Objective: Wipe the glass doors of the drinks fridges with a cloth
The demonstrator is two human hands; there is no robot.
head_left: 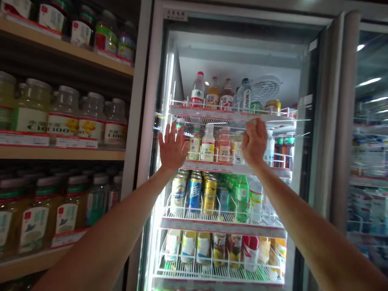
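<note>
My left hand (173, 148) is raised in front of the lit drinks fridge (226, 52), fingers spread apart, with nothing in it. It is nearest the left end of the second shelf, beside a bottle with a yellow label (194, 145). Whether it touches anything, I cannot tell. My right hand (255, 141) is up at the same height, further right, slightly blurred. Its fingers are curled closed, and anything inside them is hidden. Behind and between my hands stand a pale C100 bottle (207, 143) and a pink bottle (224, 145).
Cans (195, 193) and green bottles (242, 198) fill the third wire shelf, with a bottle row (203, 246) below. A wooden rack (63, 153) with large bottles stands left. At right are a vertical metal door edge (325, 113) and another fridge (370, 161).
</note>
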